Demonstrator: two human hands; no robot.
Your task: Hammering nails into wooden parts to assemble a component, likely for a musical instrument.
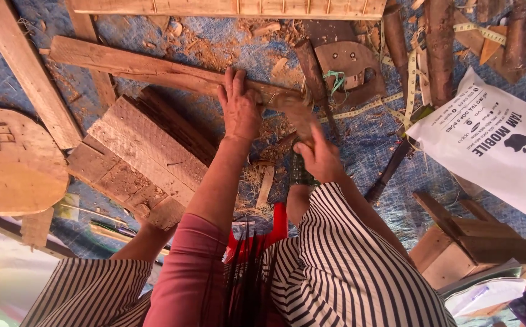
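Note:
My left hand [239, 109] lies over a long, rough wooden plank [130, 63], fingers stretched across its far edge, pressing it down onto a worn wooden block [136, 157]. My right hand [318, 158] is closed around the handle of a brown tool [293, 115], which is blurred with motion. The tool's head sits against the plank's right end, just right of my left hand. Wood shavings [263, 181] lie under both hands.
A blue tarp [360, 139] covers the ground. A round wooden board [12, 160] lies at the left and a white printed bag [493, 142] at the right. Logs [440, 48] and a yellow tape measure [409, 85] lie at the back right, a small wooden stool [463, 242] at the lower right.

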